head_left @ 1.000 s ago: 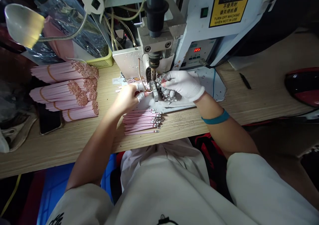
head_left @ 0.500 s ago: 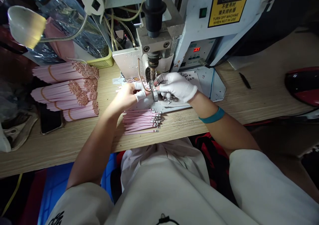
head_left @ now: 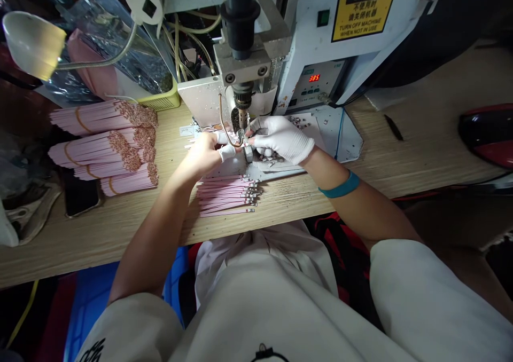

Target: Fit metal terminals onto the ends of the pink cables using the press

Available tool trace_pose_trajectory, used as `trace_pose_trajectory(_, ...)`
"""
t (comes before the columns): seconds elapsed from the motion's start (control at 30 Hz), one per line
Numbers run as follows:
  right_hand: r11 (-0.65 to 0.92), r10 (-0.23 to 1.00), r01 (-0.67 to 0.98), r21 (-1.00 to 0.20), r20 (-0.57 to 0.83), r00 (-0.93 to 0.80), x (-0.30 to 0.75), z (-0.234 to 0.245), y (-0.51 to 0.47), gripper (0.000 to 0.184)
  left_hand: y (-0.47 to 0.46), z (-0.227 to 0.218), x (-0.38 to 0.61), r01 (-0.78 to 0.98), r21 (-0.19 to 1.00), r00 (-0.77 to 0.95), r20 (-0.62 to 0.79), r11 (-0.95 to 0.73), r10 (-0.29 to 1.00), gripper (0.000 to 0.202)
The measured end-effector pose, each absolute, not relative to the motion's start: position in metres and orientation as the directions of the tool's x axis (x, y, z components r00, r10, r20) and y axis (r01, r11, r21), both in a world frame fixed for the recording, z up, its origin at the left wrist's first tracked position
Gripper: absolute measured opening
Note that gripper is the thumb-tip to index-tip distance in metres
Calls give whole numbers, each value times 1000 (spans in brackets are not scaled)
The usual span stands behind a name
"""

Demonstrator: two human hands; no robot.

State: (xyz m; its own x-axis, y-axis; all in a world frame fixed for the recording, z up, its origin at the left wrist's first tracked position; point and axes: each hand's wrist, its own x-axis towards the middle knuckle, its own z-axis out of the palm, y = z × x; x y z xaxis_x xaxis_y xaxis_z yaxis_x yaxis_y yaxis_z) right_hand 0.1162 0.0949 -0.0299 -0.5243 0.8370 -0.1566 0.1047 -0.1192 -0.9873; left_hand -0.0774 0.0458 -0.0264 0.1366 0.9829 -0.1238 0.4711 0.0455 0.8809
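Note:
My left hand, with white covers on its thumb and finger, is closed in a pinch on a thin pink wire, mostly hidden by the fingers. Facing it, my right hand in a white glove pinches at the same spot; what its fingertips hold is too small to make out. Both sets of fingertips are close under the soldering tip, beside a curved thin tube and a small metal block. Nearer my body lies a pile of pink wires with small metal connectors at their right ends.
Banded bundles of pink wires with copper ends are stacked at left, beside a phone. Loose small metal parts lie under my right hand. The machine's control box rises behind. A lamp and yellow basket stand back left.
The whole view has shifted slightly, with the machine a little farther left in the picture. Both hands keep nearly the same pinch under the soldering tip.

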Motion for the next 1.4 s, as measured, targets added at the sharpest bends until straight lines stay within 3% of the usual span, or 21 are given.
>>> trace_pose_trajectory(0.33,-137,839,65,-988,-151,-523,116,-33,95,20,51,-29,-81,484,874,151,-129,40,980,21)
trace_pose_trajectory(0.7,-174,845,72,-982,-186,-502,116,-27,90,22,53,-28,-83,548,836,129,-128,37,983,22)
trace_pose_trajectory(0.93,-117,843,98,-988,-151,-517,120,-33,95,21,51,-24,-82,539,839,100,-158,80,982,27)
trace_pose_trajectory(1.07,147,812,248,-958,-26,-583,141,-30,106,11,42,-14,-91,564,825,208,-170,24,963,29)
trace_pose_trajectory(1.2,517,671,420,-746,48,-740,154,-29,112,12,32,-6,-95,751,660,286,-283,-31,916,35)
trace_pose_trajectory(1.33,682,604,519,-515,-1,-797,148,-33,109,12,34,-14,-85,886,461,115,-136,-40,984,29)
trace_pose_trajectory(1.4,691,609,527,-496,6,-793,146,-33,106,11,38,-22,-79,906,421,80,-76,-41,994,22)
